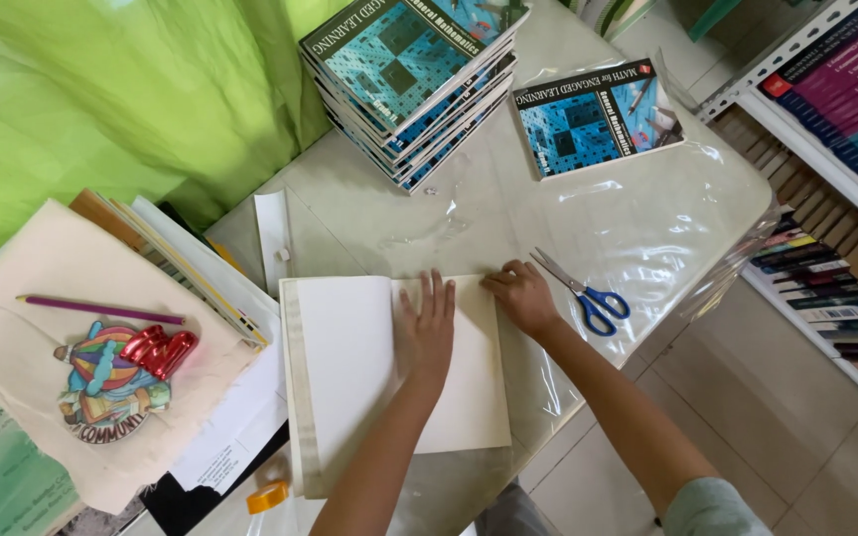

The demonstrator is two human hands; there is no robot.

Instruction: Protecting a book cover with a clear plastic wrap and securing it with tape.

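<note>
Open desk covered in clear plastic sheet lies across the middle of the frame, between the open white book below and the stack of blue paperback textbooks above. Blue-handled scissors block the right, a single blue textbook the upper right, piled papers the left.

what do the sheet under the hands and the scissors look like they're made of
Sheet: looks like clear, glossy plastic film; the table shows through it, with shiny wrinkles. Scissors: bare grey blades, probably metal, with smooth blue handles, likely plastic. Open book under both hands: matte off-white paper.
</note>
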